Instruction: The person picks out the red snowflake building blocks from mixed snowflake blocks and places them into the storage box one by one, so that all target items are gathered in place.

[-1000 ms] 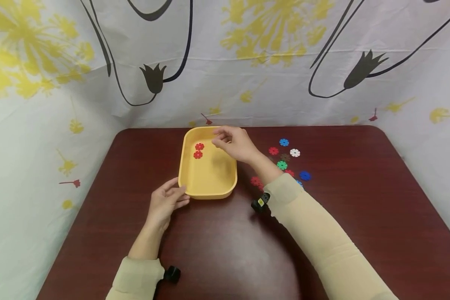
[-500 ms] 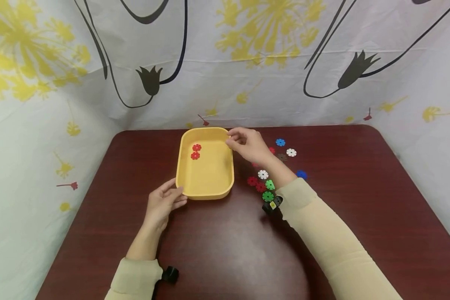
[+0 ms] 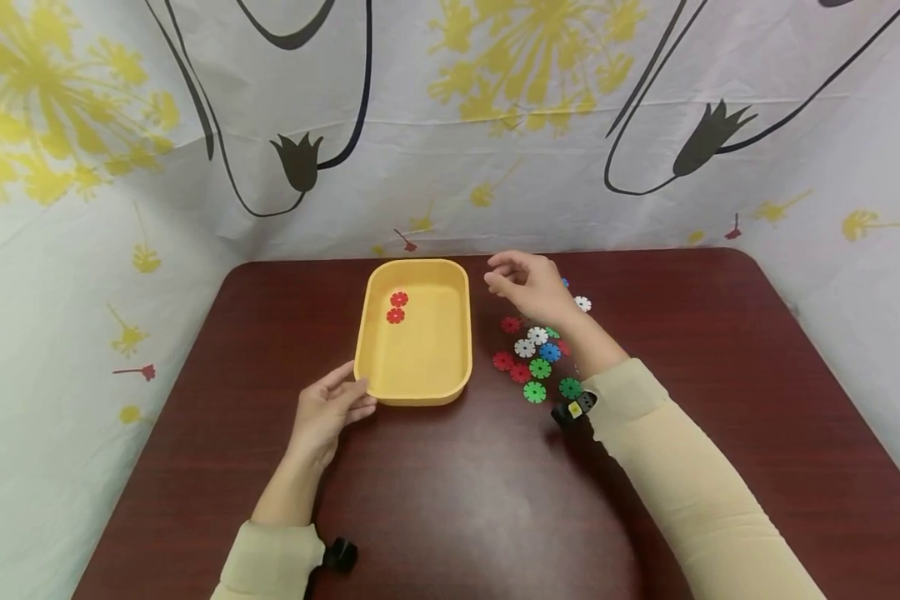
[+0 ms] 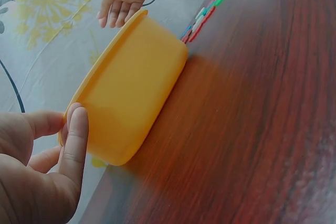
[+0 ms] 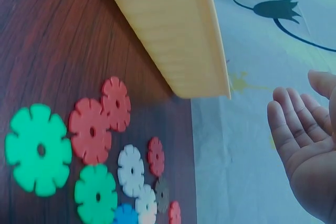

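Note:
My left hand point(image 3: 328, 412) grips the near left corner of a yellow plastic tray point(image 3: 415, 398); in the left wrist view its thumb and fingers point(image 4: 76, 140) pinch the rim. Inside the tray lie two red notched discs, one red disc point(image 3: 399, 298) just behind the other red disc point(image 3: 395, 316). To the right of the tray, my right hand point(image 3: 534, 290) hovers over the table with fingers loosely bent and nothing held. Below it spread several notched plastic discs, among them a white disc point(image 3: 524, 348), a blue disc point(image 3: 550, 352) and a green disc point(image 5: 23, 150).
The dark red-brown table point(image 3: 435, 500) ends at a patterned cloth point(image 3: 420, 167) that hangs behind it and at both sides. A few discs at the right are partly hidden by my right arm point(image 3: 596, 346). Each sleeve cuff has a small black device point(image 3: 341, 554) beside it.
My right hand has moved right, from over the tray to above the loose discs. The left hand keeps its hold on the tray corner, and the two red discs stay in the tray.

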Demonstrator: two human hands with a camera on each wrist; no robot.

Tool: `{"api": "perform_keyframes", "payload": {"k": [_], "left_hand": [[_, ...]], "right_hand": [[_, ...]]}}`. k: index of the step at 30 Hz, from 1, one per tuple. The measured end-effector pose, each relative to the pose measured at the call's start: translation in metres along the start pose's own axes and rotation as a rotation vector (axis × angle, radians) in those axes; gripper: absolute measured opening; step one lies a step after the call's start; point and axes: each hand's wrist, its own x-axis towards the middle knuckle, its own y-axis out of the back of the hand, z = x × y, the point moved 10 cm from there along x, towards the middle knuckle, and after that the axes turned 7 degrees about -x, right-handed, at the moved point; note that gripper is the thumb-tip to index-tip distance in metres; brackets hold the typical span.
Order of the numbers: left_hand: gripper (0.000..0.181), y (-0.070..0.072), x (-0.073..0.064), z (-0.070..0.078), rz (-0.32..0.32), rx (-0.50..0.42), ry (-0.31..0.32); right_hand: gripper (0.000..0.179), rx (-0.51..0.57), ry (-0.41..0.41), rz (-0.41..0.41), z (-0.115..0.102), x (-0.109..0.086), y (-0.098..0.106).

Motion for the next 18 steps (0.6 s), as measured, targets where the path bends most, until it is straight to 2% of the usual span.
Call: {"api": "perform_keyframes", "payload": {"k": [10,18], "left_hand": [[0.052,-0.003,-0.002,0.000,-0.011,0.005,-0.006],[0.052,-0.001,-0.003,-0.001,-0.005,0.016,-0.002]], "right_hand": [[0.034,-0.005,-0.050,0.060,0.024,-0.015,0.024],[0.032,-0.029,-0.043,0.065,0.037,-0.023,0.029]]}}
